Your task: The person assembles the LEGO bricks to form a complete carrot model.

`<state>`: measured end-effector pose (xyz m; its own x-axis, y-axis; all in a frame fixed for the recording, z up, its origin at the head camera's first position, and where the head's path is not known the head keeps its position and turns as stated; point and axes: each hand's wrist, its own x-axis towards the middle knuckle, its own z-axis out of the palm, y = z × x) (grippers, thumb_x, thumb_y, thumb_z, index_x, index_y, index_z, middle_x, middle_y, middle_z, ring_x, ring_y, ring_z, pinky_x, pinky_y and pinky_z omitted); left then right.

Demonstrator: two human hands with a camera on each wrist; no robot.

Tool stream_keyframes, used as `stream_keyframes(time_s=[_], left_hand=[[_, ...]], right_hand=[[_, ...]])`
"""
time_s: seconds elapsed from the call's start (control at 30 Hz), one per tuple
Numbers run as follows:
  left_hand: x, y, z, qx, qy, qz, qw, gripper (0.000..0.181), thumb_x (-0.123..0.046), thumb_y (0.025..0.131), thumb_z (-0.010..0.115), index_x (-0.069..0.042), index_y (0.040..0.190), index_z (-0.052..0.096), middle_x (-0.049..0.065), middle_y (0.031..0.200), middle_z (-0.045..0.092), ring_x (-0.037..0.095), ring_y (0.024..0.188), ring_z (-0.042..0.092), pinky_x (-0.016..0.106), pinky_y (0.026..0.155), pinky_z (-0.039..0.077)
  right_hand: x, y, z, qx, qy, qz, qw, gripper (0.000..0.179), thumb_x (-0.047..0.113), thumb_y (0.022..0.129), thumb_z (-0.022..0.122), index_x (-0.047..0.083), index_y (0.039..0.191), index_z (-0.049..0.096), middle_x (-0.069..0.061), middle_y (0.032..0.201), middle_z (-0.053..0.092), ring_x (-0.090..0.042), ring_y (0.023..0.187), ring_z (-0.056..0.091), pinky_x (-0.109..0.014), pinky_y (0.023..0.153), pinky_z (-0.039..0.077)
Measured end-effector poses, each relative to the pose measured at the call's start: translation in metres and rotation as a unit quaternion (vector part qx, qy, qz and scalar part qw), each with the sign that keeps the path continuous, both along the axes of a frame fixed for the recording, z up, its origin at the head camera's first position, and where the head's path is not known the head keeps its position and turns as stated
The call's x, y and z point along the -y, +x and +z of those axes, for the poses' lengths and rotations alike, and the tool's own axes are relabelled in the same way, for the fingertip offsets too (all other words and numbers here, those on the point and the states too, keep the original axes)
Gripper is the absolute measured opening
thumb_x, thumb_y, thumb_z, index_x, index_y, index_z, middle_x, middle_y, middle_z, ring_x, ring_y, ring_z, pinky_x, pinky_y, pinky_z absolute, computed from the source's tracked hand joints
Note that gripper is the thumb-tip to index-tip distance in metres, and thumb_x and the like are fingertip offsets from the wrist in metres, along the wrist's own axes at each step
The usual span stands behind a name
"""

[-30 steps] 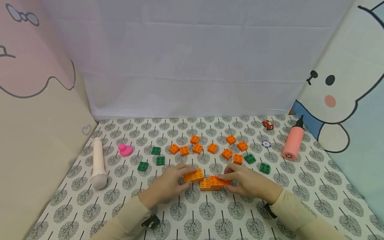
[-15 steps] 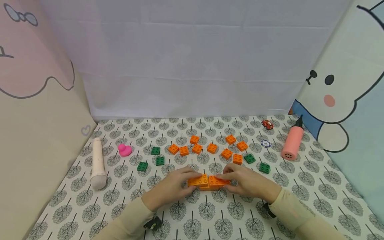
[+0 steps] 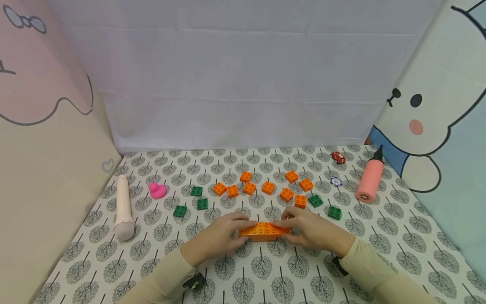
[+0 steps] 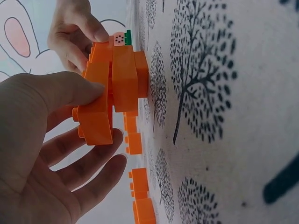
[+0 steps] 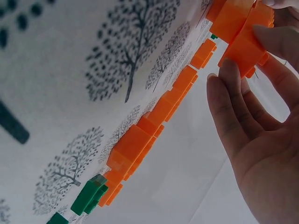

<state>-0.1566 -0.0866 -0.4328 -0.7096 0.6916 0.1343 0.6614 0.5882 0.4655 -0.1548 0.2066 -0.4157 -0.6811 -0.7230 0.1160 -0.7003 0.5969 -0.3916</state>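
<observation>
Orange brick stack (image 3: 263, 238) on the table (image 3: 271, 276), long axis running hand to hand; left hand (image 3: 214, 237) pinching the left top brick (image 4: 96, 119), slit beneath it, right hand (image 3: 312, 229) pinching the right top brick (image 3: 274, 229), end to end

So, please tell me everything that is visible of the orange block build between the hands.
The orange block build looks like smooth plastic, studded on top. A left block and a right block lie end to end as its upper layer, overhanging the narrower lower part at both ends. A thin gap shows under the left block, perhaps not fully pressed down. The build appears to rest on the tree-print cloth. The left hand pinches the left block, the right hand the right.
</observation>
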Motion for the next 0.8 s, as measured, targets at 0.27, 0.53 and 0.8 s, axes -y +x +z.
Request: stream_keyframes(time_s=[0.27, 0.53, 0.8], left_hand=[[0.0013, -0.0002, 0.0027, 0.001, -0.001, -0.013, 0.9999, 0.046, -0.020, 0.089, 0.073, -0.021, 0.135, 0.063, 0.003, 0.127, 0.064, 0.010, 0.096, 0.058, 0.021, 0.081, 0.054], [0.0006, -0.0011, 0.0053, 0.003, -0.019, -0.025, 0.9995, 0.048, -0.020, 0.091, 0.072, -0.018, 0.138, 0.059, 0.003, 0.127, 0.062, 0.009, 0.094, 0.057, 0.018, 0.080, 0.053], [-0.0007, -0.0008, 0.0070, -0.011, -0.031, -0.031, 0.9990, 0.047, -0.020, 0.091, 0.073, -0.019, 0.137, 0.060, 0.005, 0.125, 0.063, 0.010, 0.095, 0.058, 0.019, 0.081, 0.054]], right_hand=[[0.0004, 0.0013, 0.0005, 0.006, 0.002, -0.008, 0.9999, 0.044, 0.019, 0.089, 0.074, 0.019, 0.132, 0.066, 0.001, 0.106, 0.059, -0.006, 0.080, 0.052, -0.021, 0.069, 0.052], [0.0012, 0.0017, 0.0003, 0.008, -0.005, -0.008, 0.9999, 0.044, 0.017, 0.089, 0.074, 0.019, 0.132, 0.066, 0.003, 0.104, 0.058, -0.009, 0.076, 0.052, -0.018, 0.065, 0.048], [0.0011, 0.0024, -0.0010, 0.002, -0.003, -0.010, 0.9999, 0.044, 0.018, 0.089, 0.074, 0.020, 0.132, 0.066, 0.004, 0.103, 0.057, -0.006, 0.077, 0.050, -0.018, 0.065, 0.048]])
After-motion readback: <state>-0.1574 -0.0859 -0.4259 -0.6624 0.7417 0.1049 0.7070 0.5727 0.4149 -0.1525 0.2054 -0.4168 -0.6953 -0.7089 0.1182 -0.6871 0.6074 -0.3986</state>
